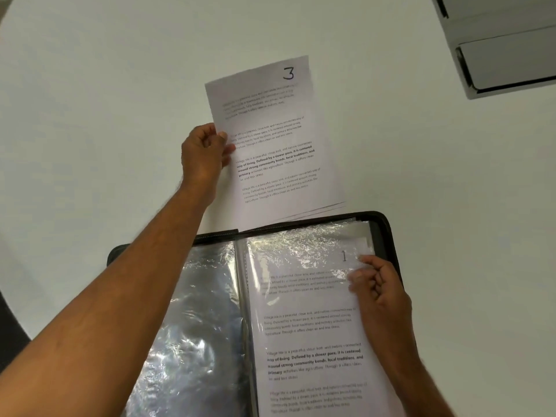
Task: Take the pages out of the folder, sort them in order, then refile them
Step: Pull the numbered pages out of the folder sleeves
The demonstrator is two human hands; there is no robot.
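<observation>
A black folder (pixel 388 236) lies open at the near edge of the white table, its clear sleeves shining. The right-hand sleeve holds the page marked 1 (pixel 313 335). My right hand (pixel 379 287) pinches that sleeve's upper right edge, beside the number. Beyond the folder lies a small stack of pages (pixel 301 212), topped by the page marked 3 (pixel 270 133). My left hand (pixel 204 152) grips that top page by its left edge, thumb on the printed side. The left-hand sleeve (pixel 192 326) shows no page.
The white table (pixel 90 100) spreads out to the left and behind the pages. A grey box-like unit with a dark seam (pixel 505 49) sits at the far right corner. A dark shape (pixel 9 326) shows past the table's left edge.
</observation>
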